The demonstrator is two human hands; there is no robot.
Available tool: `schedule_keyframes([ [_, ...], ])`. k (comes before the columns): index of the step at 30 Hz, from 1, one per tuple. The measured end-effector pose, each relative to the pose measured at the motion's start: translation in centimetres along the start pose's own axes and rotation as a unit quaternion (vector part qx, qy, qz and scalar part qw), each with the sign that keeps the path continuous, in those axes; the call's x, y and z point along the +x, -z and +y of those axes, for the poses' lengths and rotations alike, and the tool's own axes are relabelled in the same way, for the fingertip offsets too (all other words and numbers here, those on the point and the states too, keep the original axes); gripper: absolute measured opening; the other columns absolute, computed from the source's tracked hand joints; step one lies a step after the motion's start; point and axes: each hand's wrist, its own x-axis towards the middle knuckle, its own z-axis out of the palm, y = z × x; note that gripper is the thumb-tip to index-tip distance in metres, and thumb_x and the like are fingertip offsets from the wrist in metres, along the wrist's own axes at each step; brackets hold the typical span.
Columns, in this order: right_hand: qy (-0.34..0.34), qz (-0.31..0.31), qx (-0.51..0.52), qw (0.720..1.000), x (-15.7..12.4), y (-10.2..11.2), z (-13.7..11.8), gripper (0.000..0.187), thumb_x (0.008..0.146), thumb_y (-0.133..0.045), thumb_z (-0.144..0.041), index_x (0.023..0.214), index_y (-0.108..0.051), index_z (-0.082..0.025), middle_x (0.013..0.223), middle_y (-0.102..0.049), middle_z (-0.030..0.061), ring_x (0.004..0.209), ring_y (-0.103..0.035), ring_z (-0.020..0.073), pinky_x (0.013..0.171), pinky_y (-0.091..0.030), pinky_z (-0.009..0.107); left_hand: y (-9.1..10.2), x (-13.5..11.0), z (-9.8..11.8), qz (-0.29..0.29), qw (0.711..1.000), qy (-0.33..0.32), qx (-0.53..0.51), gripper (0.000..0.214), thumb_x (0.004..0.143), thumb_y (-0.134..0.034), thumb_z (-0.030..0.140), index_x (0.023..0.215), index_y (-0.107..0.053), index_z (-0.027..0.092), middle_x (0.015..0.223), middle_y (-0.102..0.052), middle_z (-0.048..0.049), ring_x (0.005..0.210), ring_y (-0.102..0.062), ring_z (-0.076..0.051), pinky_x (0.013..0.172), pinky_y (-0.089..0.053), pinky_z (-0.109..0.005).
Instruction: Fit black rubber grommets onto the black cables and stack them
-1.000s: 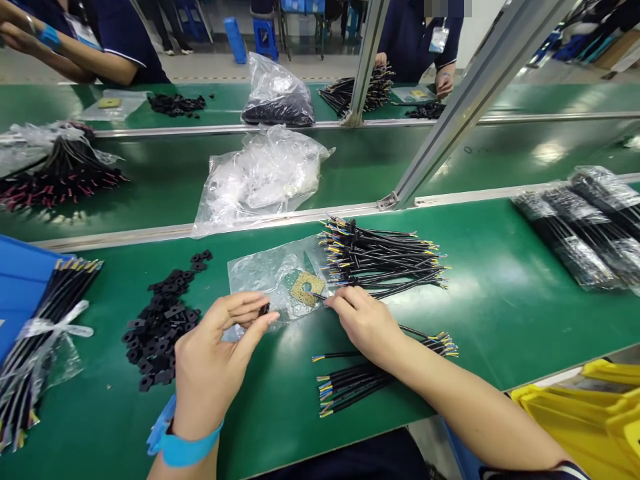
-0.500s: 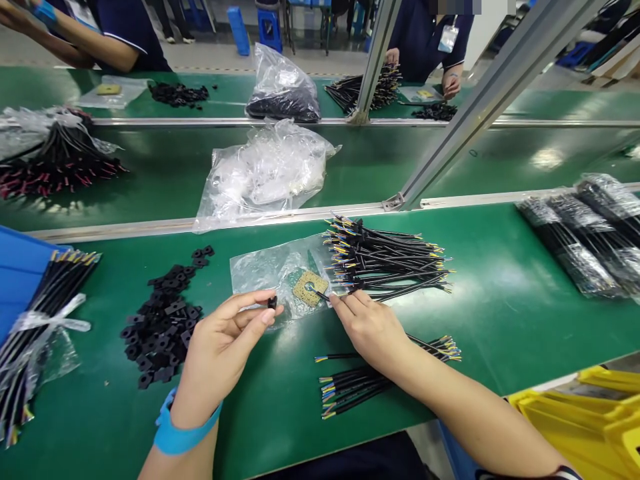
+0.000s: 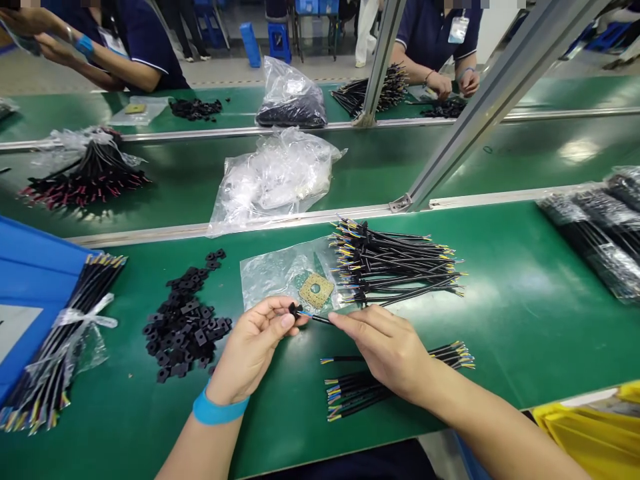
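Between the thumb and fingers of my left hand (image 3: 267,333) is a small black grommet (image 3: 295,310). My right hand (image 3: 387,340) pinches a black cable (image 3: 321,319), whose coloured wire ends meet the grommet; how far they go in I cannot tell. Just behind the hands, a yellowish sponge (image 3: 316,289) with a round hole lies on a clear plastic bag (image 3: 260,267). To the left spreads a pile of loose black grommets (image 3: 187,327). Cables with black pieces fitted near one end form a stack (image 3: 400,257) behind my right hand. More cables (image 3: 350,395) lie in front, partly under my right forearm.
A tied cable bundle (image 3: 75,333) leans by a blue bin (image 3: 40,267) at left. Wrapped cable bundles (image 3: 595,240) lie far right, above a yellow crate (image 3: 590,427). A metal post (image 3: 480,127) and rail cross behind, with a crumpled plastic bag (image 3: 275,177). Two co-workers sit opposite.
My left hand has moved right with the grommet, up to the cable end. The cable tip has left the sponge and now meets the grommet. The view has shifted slightly.
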Motion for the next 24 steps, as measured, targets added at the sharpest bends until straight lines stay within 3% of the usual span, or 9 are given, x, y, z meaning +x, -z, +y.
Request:
schedule_keyframes([
  [4, 0.004, -0.016, -0.037, 0.999, -0.4, 0.0, 0.0, 0.037, 0.098, -0.049, -0.002, 0.131, -0.063, -0.012, 0.105, -0.073, 0.0063, 0.084, -0.062, 0.0151, 0.075, -0.057, 0.027, 0.1, -0.1, 0.1, -0.004, 1.0, -0.001, 0.015, 0.039, 0.062, -0.096, 0.041, 0.088, -0.077, 0.019, 0.08, -0.074, -0.0009, 0.076, -0.075, -0.014, 0.065, -0.058, -0.016],
  [8, 0.028, -0.026, -0.07, 0.997, -0.4, 0.3, -0.1, 0.036, 0.101, -0.047, -0.005, 0.132, -0.063, -0.009, 0.107, -0.073, 0.0083, 0.086, -0.062, 0.0169, 0.075, -0.056, 0.029, 0.3, -0.2, -0.1, -0.013, 0.993, -0.034, 0.116, 0.033, 0.069, -0.092, 0.04, 0.092, -0.079, 0.02, 0.081, -0.077, -0.0021, 0.075, -0.074, -0.012, 0.07, -0.058, -0.016],
  [11, 0.051, -0.016, -0.076, 0.996, -0.2, 0.5, -0.3, 0.03, 0.1, -0.052, -0.007, 0.126, -0.066, -0.007, 0.106, -0.073, 0.01, 0.087, -0.063, 0.0176, 0.076, -0.056, 0.03, 0.3, -0.4, -0.5, -0.04, 0.981, -0.04, 0.188, 0.028, 0.074, -0.088, 0.035, 0.096, -0.08, 0.019, 0.079, -0.078, -0.0032, 0.073, -0.073, -0.013, 0.07, -0.059, -0.017],
  [15, 0.064, 0.009, -0.076, 0.995, -0.2, 0.7, -0.5, 0.022, 0.099, -0.056, -0.009, 0.117, -0.069, -0.007, 0.101, -0.074, 0.0105, 0.083, -0.063, 0.0167, 0.073, -0.055, 0.029, -0.1, -0.6, -0.9, -0.067, 0.974, -0.063, 0.208, 0.021, 0.076, -0.085, 0.031, 0.094, -0.081, 0.021, 0.078, -0.078, -0.0026, 0.071, -0.073, -0.013, 0.067, -0.06, -0.018],
  [19, 0.059, 0.025, -0.068, 0.996, -0.2, 0.6, -0.7, 0.018, 0.097, -0.063, -0.011, 0.114, -0.069, -0.007, 0.092, -0.073, 0.0081, 0.075, -0.062, 0.0149, 0.067, -0.052, 0.027, -0.3, -1.2, -1.0, -0.066, 0.955, -0.143, 0.25, 0.014, 0.076, -0.085, 0.026, 0.09, -0.082, 0.023, 0.08, -0.079, -0.0018, 0.071, -0.074, -0.014, 0.065, -0.06, -0.018],
  [24, -0.002, 0.001, 0.017, 1.0, 0.3, 0.3, -1.0, 0.01, 0.1, -0.06, -0.016, 0.101, -0.069, -0.011, 0.078, -0.069, 0.0027, 0.064, -0.056, 0.0113, 0.061, -0.047, 0.024, -0.4, -1.6, -0.6, -0.085, 0.89, -0.286, 0.345, 0.013, 0.079, -0.084, 0.021, 0.09, -0.082, 0.028, 0.086, -0.081, 0.0011, 0.078, -0.075, -0.013, 0.073, -0.06, -0.018],
])
